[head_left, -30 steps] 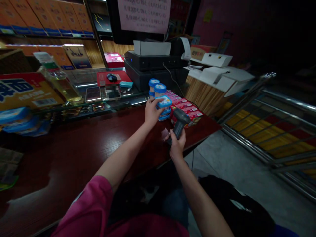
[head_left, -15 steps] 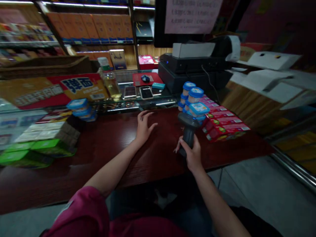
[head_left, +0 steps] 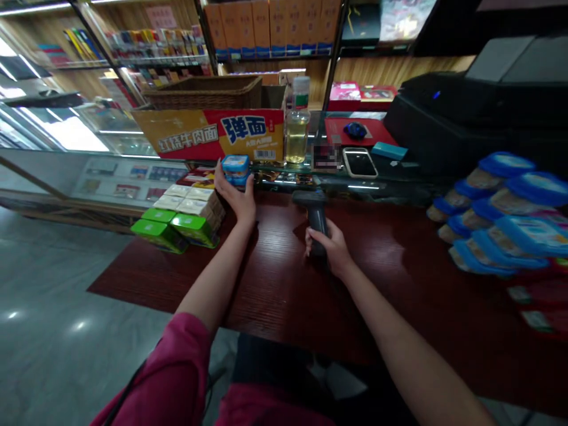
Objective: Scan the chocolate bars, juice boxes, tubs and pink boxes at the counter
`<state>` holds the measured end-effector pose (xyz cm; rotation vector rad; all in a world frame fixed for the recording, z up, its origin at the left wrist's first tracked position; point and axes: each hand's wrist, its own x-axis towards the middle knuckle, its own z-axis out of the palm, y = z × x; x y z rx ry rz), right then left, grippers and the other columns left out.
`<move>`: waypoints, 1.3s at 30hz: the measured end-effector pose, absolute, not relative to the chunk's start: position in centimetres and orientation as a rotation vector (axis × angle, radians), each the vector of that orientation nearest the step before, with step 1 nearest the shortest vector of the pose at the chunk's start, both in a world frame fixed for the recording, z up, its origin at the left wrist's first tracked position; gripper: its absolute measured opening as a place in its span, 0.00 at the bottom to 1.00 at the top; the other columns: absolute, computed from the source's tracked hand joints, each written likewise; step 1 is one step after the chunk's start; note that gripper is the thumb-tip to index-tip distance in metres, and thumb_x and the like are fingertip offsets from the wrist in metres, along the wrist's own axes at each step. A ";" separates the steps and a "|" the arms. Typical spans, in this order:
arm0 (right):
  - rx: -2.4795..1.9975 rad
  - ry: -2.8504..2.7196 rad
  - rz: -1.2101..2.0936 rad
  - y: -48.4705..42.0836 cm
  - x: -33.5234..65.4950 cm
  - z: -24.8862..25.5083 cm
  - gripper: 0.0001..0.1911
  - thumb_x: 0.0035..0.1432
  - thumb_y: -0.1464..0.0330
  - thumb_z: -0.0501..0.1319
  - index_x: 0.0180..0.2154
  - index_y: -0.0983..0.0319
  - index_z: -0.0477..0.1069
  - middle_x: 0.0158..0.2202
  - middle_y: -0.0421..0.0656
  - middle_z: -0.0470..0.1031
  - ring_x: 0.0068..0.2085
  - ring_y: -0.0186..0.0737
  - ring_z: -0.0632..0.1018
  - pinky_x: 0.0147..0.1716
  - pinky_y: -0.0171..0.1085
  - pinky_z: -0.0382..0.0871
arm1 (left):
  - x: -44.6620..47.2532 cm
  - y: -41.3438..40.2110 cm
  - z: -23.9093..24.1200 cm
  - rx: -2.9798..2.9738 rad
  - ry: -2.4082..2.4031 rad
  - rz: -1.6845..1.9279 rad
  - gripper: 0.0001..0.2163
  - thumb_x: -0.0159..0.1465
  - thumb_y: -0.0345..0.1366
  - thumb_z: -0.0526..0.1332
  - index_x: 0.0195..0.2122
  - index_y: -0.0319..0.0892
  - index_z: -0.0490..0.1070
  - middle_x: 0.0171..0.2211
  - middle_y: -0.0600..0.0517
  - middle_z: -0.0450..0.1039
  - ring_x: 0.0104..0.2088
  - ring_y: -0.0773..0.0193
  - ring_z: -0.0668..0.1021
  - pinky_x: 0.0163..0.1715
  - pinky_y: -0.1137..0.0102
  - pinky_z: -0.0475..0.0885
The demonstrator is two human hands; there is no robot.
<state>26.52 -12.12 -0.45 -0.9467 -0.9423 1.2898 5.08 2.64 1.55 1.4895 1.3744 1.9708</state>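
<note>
My left hand (head_left: 239,201) reaches to the far side of the counter, its fingers and thumb around a small stack of blue-lidded plastic tubs (head_left: 235,168). The fingers lie along the left side, the thumb along the right. My right hand (head_left: 332,244) is closed round the handle of a dark barcode scanner (head_left: 316,220), held over the middle of the counter with its head toward the back. Left of my left hand stand green-fronted packs (head_left: 173,228) and pale wrapped packs (head_left: 190,200) in rows.
On the right are more stacked blue-lidded tubs (head_left: 501,213) and red packs (head_left: 541,302). Behind the wooden counter (head_left: 275,284) stand a noodle carton (head_left: 213,136), a bottle of yellow liquid (head_left: 297,127), a phone (head_left: 359,163), and a mouse (head_left: 355,130) on a red mat.
The view has swung left. My left hand has gone from the bare counter to the left tub stack. My right hand has carried the scanner leftward, away from the right-hand tubs.
</note>
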 end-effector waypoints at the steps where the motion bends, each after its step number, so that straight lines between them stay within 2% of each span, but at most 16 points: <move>1: -0.958 -0.942 1.314 -12.1 26.6 -0.3 0.23 0.51 0.58 0.76 0.39 0.59 0.68 0.25 0.34 0.75 0.19 0.33 0.74 0.18 0.35 0.75 | 5.0 3.4 1.9 1.491 1.412 1.962 0.37 0.68 0.46 0.68 0.73 0.48 0.52 0.76 0.40 0.54 0.80 0.51 0.44 0.78 0.49 0.46; 4: -0.946 -0.905 1.367 -12.3 27.3 0.2 0.21 0.52 0.59 0.76 0.37 0.59 0.67 0.27 0.35 0.75 0.20 0.33 0.74 0.19 0.36 0.76 | 4.4 5.6 2.0 1.551 1.596 1.964 0.36 0.65 0.42 0.70 0.71 0.46 0.57 0.75 0.40 0.56 0.78 0.51 0.52 0.78 0.54 0.43; 9: -0.900 -0.851 1.386 -12.3 27.6 0.3 0.18 0.54 0.59 0.74 0.35 0.60 0.68 0.28 0.36 0.75 0.20 0.32 0.74 0.19 0.36 0.77 | 2.8 6.2 1.1 1.613 1.659 1.945 0.26 0.65 0.38 0.70 0.63 0.46 0.67 0.68 0.43 0.68 0.76 0.50 0.58 0.77 0.52 0.47; 12: -0.882 -0.851 1.388 -12.3 27.5 0.2 0.17 0.55 0.60 0.73 0.36 0.60 0.69 0.29 0.37 0.75 0.21 0.32 0.74 0.20 0.36 0.77 | 3.3 4.5 1.7 1.619 1.481 2.035 0.24 0.67 0.42 0.69 0.62 0.46 0.68 0.68 0.45 0.68 0.77 0.51 0.58 0.77 0.54 0.51; 15: -0.837 -0.848 1.404 -12.6 27.8 0.4 0.16 0.55 0.60 0.73 0.36 0.60 0.69 0.29 0.37 0.75 0.21 0.33 0.74 0.20 0.36 0.76 | 5.2 2.2 2.8 1.471 1.062 2.033 0.23 0.70 0.46 0.66 0.64 0.49 0.67 0.69 0.49 0.66 0.76 0.53 0.60 0.74 0.57 0.59; 19: -0.724 -0.846 1.479 -13.4 28.6 0.8 0.15 0.56 0.59 0.71 0.33 0.62 0.71 0.26 0.37 0.73 0.20 0.32 0.71 0.19 0.35 0.74 | 7.7 -1.0 2.6 1.013 0.631 1.647 0.15 0.71 0.46 0.66 0.55 0.48 0.73 0.62 0.48 0.76 0.68 0.53 0.74 0.69 0.57 0.70; 23: -0.637 -0.856 1.567 -14.1 29.0 1.2 0.16 0.58 0.57 0.69 0.30 0.62 0.72 0.24 0.37 0.68 0.19 0.31 0.68 0.17 0.34 0.71 | 8.8 -2.9 0.9 0.749 0.611 1.312 0.10 0.72 0.41 0.63 0.48 0.42 0.77 0.53 0.44 0.82 0.60 0.55 0.81 0.68 0.59 0.72; 27: -0.620 -0.824 1.584 -14.4 28.6 1.4 0.15 0.57 0.59 0.70 0.30 0.61 0.70 0.25 0.37 0.68 0.19 0.31 0.68 0.15 0.33 0.70 | 9.2 -3.3 0.4 0.699 0.605 1.223 0.10 0.75 0.37 0.59 0.48 0.41 0.78 0.48 0.45 0.84 0.55 0.59 0.84 0.67 0.60 0.73; 32: -0.635 -0.806 1.571 -14.4 28.4 1.4 0.15 0.57 0.60 0.70 0.30 0.61 0.68 0.24 0.36 0.68 0.18 0.31 0.69 0.14 0.33 0.69 | 9.3 -3.3 0.8 0.700 0.619 1.182 0.10 0.75 0.36 0.57 0.47 0.41 0.78 0.45 0.46 0.85 0.51 0.60 0.85 0.66 0.60 0.74; 39: -0.649 -0.788 1.558 -14.5 28.4 1.6 0.17 0.55 0.61 0.70 0.43 0.61 0.70 0.26 0.33 0.69 0.18 0.32 0.69 0.12 0.34 0.67 | 9.7 -3.3 0.5 0.703 0.624 1.183 0.11 0.75 0.33 0.55 0.50 0.38 0.77 0.47 0.43 0.84 0.57 0.56 0.83 0.67 0.57 0.72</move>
